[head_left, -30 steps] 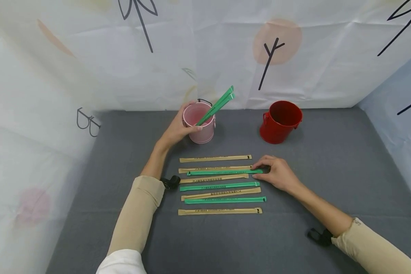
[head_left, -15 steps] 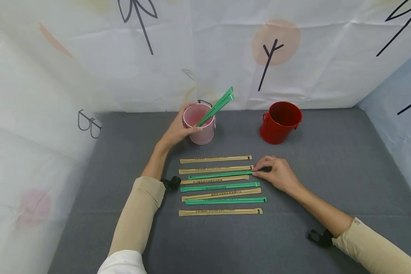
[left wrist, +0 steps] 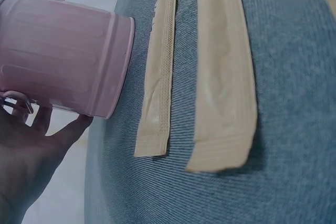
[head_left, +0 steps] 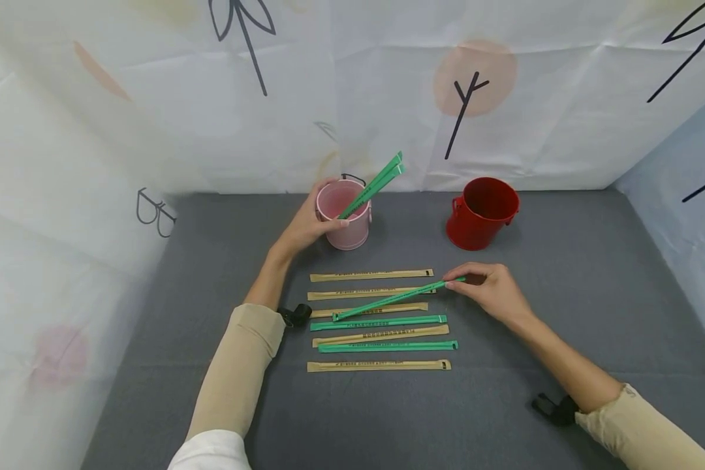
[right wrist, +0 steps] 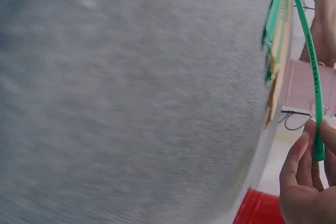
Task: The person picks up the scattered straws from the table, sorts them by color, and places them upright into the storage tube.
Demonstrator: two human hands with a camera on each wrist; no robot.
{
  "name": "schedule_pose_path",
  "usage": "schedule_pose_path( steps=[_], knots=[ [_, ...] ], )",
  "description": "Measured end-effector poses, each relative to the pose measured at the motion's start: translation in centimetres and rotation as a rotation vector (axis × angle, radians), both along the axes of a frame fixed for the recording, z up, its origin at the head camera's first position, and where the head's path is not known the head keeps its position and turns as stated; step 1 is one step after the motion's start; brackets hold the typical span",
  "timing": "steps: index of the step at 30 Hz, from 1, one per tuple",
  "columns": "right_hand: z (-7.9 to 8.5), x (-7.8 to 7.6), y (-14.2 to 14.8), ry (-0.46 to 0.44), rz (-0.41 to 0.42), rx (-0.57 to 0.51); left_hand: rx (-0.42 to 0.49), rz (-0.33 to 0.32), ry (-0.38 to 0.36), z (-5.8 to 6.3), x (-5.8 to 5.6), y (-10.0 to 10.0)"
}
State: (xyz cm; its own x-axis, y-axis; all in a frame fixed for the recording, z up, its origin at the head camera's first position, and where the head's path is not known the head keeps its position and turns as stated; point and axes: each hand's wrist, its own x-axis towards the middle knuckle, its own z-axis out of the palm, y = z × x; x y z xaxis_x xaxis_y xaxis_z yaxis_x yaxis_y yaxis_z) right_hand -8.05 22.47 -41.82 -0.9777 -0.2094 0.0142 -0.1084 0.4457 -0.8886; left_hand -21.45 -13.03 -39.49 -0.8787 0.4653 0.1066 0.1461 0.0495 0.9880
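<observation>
My left hand (head_left: pixel 307 225) holds the small pink bucket (head_left: pixel 352 236) by its side, thumb along the front near the rim. Green wrapped straws (head_left: pixel 382 177) lean out of this bucket to the right. Between thumb and fingertips, my right hand (head_left: pixel 493 290) pinches another green wrapped straw (head_left: pixel 388 301) by its right end. That straw slants down to the left, across the row of wrapped straws. In the right wrist view its end pokes out past the fingertips (right wrist: pixel 300 145). The left wrist view shows the bucket's side with the left fingers against it.
Several tan wrapped straws (head_left: pixel 378 365) lie roughly parallel on the grey cloth (head_left: pixel 211 261), with two green straws (head_left: pixel 388 346) among them. A red bucket (head_left: pixel 472 228) stands at the back right, behind the right hand. White printed cloth (head_left: pixel 388 78) hangs behind and at the sides.
The right hand has lifted the right end of the green straw from the row, moving slightly right and up. The straw now slants. The left hand stays on the pink bucket.
</observation>
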Motion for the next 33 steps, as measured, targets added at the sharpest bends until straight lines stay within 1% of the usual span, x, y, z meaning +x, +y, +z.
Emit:
schedule_pose_path(
  steps=[4, 7, 10, 16, 20, 24, 25, 30, 31, 32, 33],
  knots=[
    [1.1, -0.5, -0.2, -0.006, -0.008, -0.037, -0.008, 0.0, 0.002, 0.2, 0.1, 0.0],
    [2.1, -1.0, -0.2, 0.021, -0.006, -0.055, -0.013, 0.006, 0.003, 0.1, 0.1, 0.0],
    [3.4, -1.7, -0.2, 0.067, -0.015, -0.065, -0.01, 0.008, 0.004, 0.1, 0.1, -0.1],
    [7.0, -2.6, -0.3, 0.159, -0.039, -0.085, -0.005, -0.005, -0.019, 0.0, 0.1, -0.1],
    [9.0, -3.4, -0.3, 0.193, -0.056, -0.101, -0.006, -0.012, -0.028, 0.1, 0.2, -0.2],
    [9.5, -4.6, 0.2, 0.217, -0.079, -0.153, -0.005, -0.009, -0.027, 0.2, 0.1, -0.1],
    [9.6, -4.9, 0.3, 0.222, -0.082, -0.184, 0.0, -0.009, -0.02, -0.2, -0.1, -0.2],
    [10.3, -6.2, 0.3, 0.237, -0.104, -0.344, 0.028, -0.022, -0.01, -0.3, -0.3, 0.2],
    [10.5, -6.5, 0.3, 0.236, -0.115, -0.357, 0.032, -0.022, -0.008, -0.4, -0.4, 0.2],
    [10.6, -6.7, 0.2, 0.237, -0.125, -0.36, 0.03, -0.023, -0.016, 0.0, -0.2, 0.3],
    [10.8, -7.0, 0.1, 0.239, -0.136, -0.355, 0.032, -0.021, -0.017, 0.0, -0.2, 0.3]
  ],
)
